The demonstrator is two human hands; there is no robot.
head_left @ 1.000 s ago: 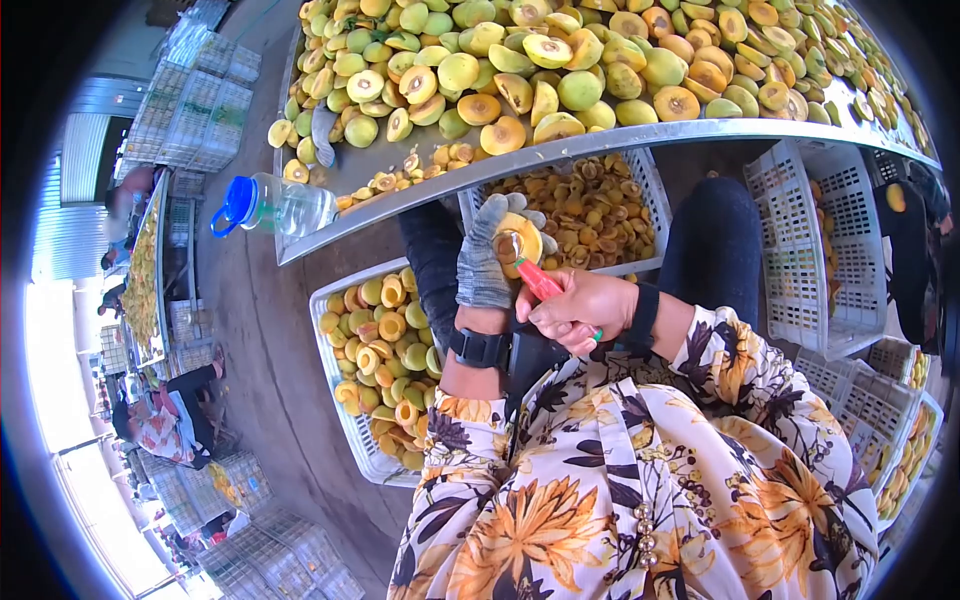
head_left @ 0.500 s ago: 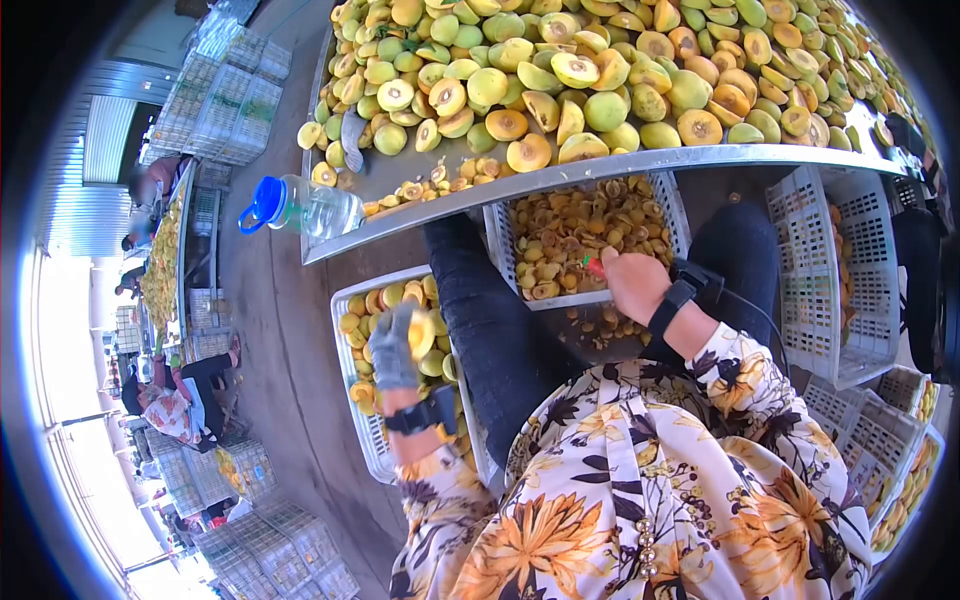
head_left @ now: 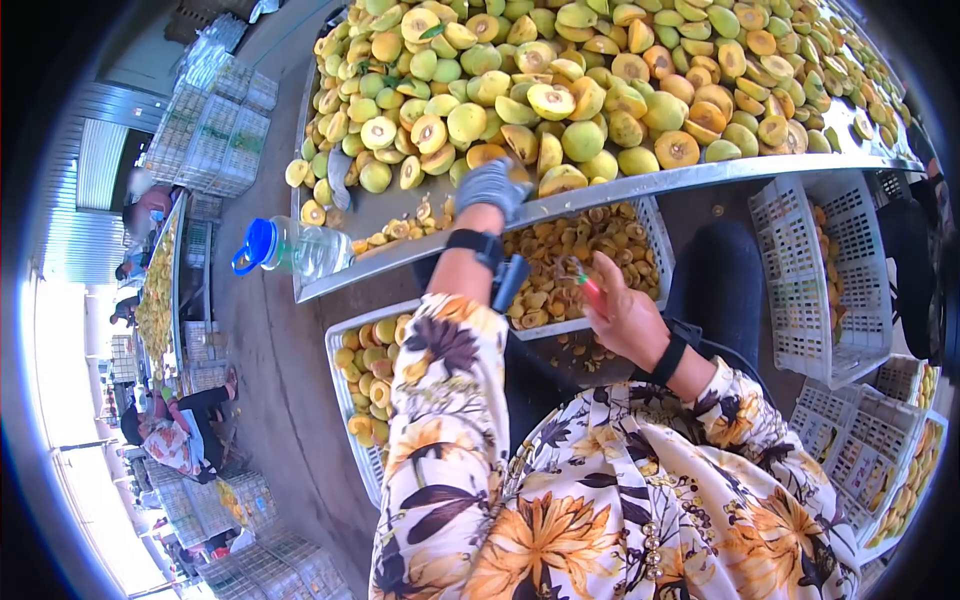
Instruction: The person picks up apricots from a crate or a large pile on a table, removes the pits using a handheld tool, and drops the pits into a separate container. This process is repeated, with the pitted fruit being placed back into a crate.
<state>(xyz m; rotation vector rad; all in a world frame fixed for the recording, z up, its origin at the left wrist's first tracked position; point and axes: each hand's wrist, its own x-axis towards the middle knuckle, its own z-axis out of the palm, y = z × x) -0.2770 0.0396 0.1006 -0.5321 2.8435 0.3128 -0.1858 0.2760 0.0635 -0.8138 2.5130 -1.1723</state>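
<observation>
Knit-gloved left hand (head_left: 492,187) touches round fruit (head_left: 485,155) (right hand (head_left: 625,312) grips red tool (head_left: 590,286)).

Dense fruit heap (head_left: 600,90); bare strip (head_left: 375,208) near bottle (head_left: 290,248)

Bright daylight glares at left; fisheye view bends edges inside black vignette.

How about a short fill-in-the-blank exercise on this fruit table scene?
1. The left hand, reaching onto the fruit pile, wears a grey ____.
2. The right hand holds a tool with a ____ handle.
3. The water bottle lying on the metal table has a ____ cap.
Missing words: glove; red; blue.
</observation>
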